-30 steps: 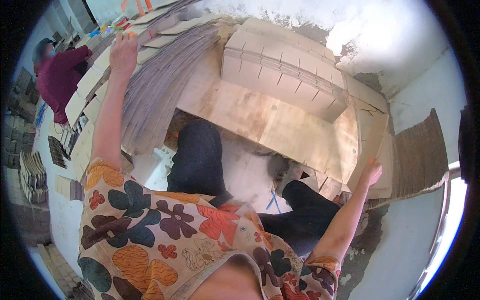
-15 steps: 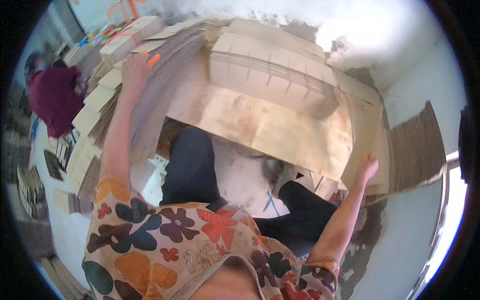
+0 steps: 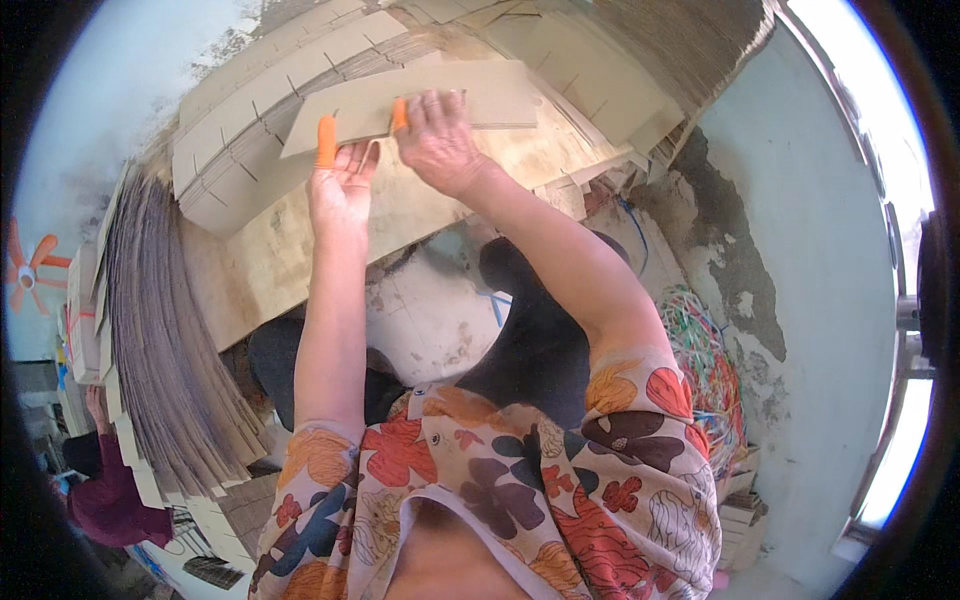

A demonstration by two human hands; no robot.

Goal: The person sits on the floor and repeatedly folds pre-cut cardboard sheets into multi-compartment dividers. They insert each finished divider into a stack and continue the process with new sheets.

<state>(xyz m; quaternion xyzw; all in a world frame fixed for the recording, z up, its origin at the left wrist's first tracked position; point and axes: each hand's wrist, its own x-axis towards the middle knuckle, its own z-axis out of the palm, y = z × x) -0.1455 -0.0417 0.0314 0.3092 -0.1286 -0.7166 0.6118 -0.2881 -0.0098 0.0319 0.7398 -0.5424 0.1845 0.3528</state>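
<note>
Pale boarding (image 3: 405,208) lies partly hidden behind a cardboard strip (image 3: 500,92) gripped by left fingers (image 3: 326,143) and right fingers (image 3: 433,112).

I find this to be a small cardboard-working workshop; slotted cardboard stacks (image 3: 235,185) stand on a plywood worktop (image 3: 275,262), where a cardboard panel (image 3: 440,76) is being handled; a long fanned row of cardboard sheets (image 3: 160,330) curves along the left; I record a tangled heap of plastic strapping (image 3: 703,360), a stained, flaking plaster wall (image 3: 745,265), an orange-bladed fan (image 3: 25,273) and a co-worker in maroon (image 3: 115,505).
</note>
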